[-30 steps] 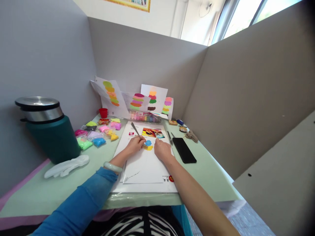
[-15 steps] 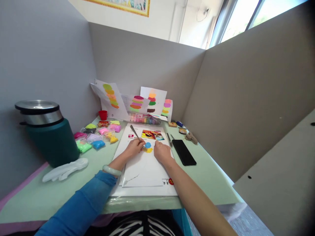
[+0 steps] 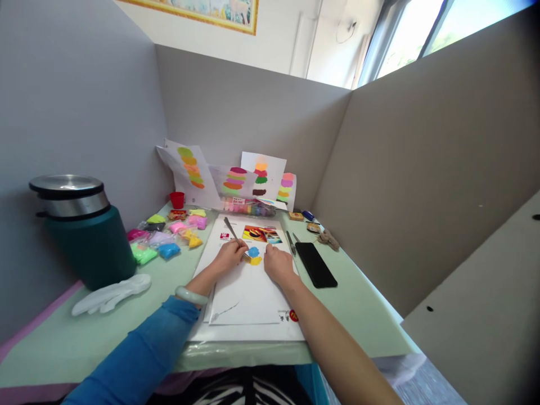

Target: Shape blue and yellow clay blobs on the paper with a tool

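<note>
My left hand (image 3: 230, 256) is closed round a metal fork (image 3: 231, 228), its handle slanting up and away and its tines low at the edge of a yellow clay patch (image 3: 255, 261). Just above the yellow lies a blue clay patch (image 3: 253, 252), both on a white sheet (image 3: 244, 295). Right of the patches, my right hand (image 3: 278, 263) rests on the paper with its fingers curled in. What those fingers hold, if anything, is hidden. Beneath the sheet is a larger white pad (image 3: 248, 333) with a colourful printed picture (image 3: 262, 234) near its top.
Several bags of coloured clay (image 3: 169, 250) lie at the left, by a teal flask (image 3: 90, 247) and a white glove (image 3: 112, 293). On the right are a black phone (image 3: 316, 264) and a thin knife-like tool (image 3: 291, 243). Colour-sample sheets (image 3: 192, 169) lean against the back partition.
The view has tilted slightly, so everything sits a little lower. Both hands and the fork keep nearly the same place on the paper.
</note>
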{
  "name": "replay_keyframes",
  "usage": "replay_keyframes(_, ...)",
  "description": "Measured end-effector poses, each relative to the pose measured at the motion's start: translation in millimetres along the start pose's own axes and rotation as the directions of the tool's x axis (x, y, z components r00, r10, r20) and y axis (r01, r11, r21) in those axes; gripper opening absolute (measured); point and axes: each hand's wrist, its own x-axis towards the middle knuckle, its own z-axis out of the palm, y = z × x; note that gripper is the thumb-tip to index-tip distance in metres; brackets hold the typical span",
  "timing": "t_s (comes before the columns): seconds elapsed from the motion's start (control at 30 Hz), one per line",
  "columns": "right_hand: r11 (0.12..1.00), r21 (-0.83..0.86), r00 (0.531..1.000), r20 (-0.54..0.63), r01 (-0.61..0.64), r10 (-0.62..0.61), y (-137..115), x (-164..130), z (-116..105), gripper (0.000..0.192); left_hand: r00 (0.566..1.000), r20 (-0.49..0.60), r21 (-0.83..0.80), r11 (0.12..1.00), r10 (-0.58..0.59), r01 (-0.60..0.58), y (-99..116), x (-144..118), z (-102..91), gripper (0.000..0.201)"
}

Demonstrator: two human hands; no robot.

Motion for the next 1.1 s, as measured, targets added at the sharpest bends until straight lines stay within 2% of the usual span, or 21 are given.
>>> replay_keyframes(0.27, 1.0, -0.001, 1.0, -0.016, 0.008, -0.008, 1, 0, 1, 0.026, 0.999, -0.014, 0.006, 0.999, -0.04, 0.04, -9, 6, -2.0, 0.016)
replay_keyframes(0.33, 1.0, 0.001, 1.0, -0.02, 0.008, -0.007, 0, 0, 2, 0.025, 0.997, -0.041, -0.067, 0.995, -0.07, 0.067, -17, 10, -2.4, 0.018)
replay_keyframes(0.43, 1.0, 0.023, 1.0, -0.03, 0.012, -0.011, 1, 0, 2, 0.025, 0.992, -0.076, -0.293, 0.953, -0.103, 0.076, -28, 16, -2.8, 0.028)
replay_keyframes(0.5, 0.998, 0.065, 0.999, -0.049, 0.006, -0.002, 2, 0, 1, 0.023, 0.995, -0.069, -0.395, 0.918, -0.074, 0.04, -28, 16, -4.3, 0.034)
replay_keyframes(0.53, 0.994, 0.105, 0.997, -0.078, -0.006, 0.014, 3, 0, -1, 0.023, 0.997, -0.069, -0.397, 0.918, -0.041, 0.01, -26, 15, -5.5, 0.036)
replay_keyframes(0.6, 0.97, 0.244, 0.981, -0.184, -0.01, 0.056, 6, 0, -5, 0.026, 0.995, -0.085, -0.298, 0.952, 0.047, -0.07, -18, 11, -8.4, 0.035)
replay_keyframes(0.67, 0.887, 0.452, 0.95, -0.307, 0.094, 0.056, 6, -1, -10, 0.03, 0.986, -0.08, -0.133, 0.979, 0.144, -0.154, -9, 5, -10.2, 0.035)
replay_keyframes(0.7, 0.806, 0.56, 0.935, -0.354, 0.19, 0.025, 6, -2, -12, 0.031, 0.98, -0.043, -0.055, 0.979, 0.193, -0.195, -5, 2, -10.2, 0.035)
replay_keyframes(0.77, 0.577, 0.735, 0.916, -0.396, 0.357, -0.063, 3, -3, -16, 0.034, 0.96, 0.063, 0.077, 0.957, 0.273, -0.278, 1, -3, -8.1, 0.033)
replay_keyframes(0.8, 0.458, 0.798, 0.914, -0.393, 0.391, -0.096, 1, -3, -18, 0.038, 0.946, 0.111, 0.129, 0.939, 0.305, -0.318, 4, -5, -6.4, 0.032)
replay_keyframes(0.87, 0.276, 0.885, 0.927, -0.359, 0.374, -0.104, -2, -2, -20, 0.04, 0.924, 0.169, 0.199, 0.907, 0.342, -0.372, 7, -7, -2.9, 0.03)
replay_keyframes(0.93, 0.164, 0.933, 0.947, -0.317, 0.321, -0.054, -3, 0, -22, 0.036, 0.921, 0.189, 0.207, 0.903, 0.341, -0.377, 10, -8, -1.5, 0.029)
replay_keyframes(1.03, 0.057, 0.96, 0.958, -0.279, 0.275, 0.068, 2, 4, -23, 0.032, 0.939, 0.198, 0.121, 0.944, 0.28, -0.307, 12, -7, -4.4, 0.027)
replay_keyframes(1.1, 0.029, 0.965, 0.954, -0.263, 0.261, 0.147, 5, 6, -22, 0.033, 0.954, 0.196, 0.062, 0.968, 0.227, -0.243, 13, -6, -7.3, 0.027)
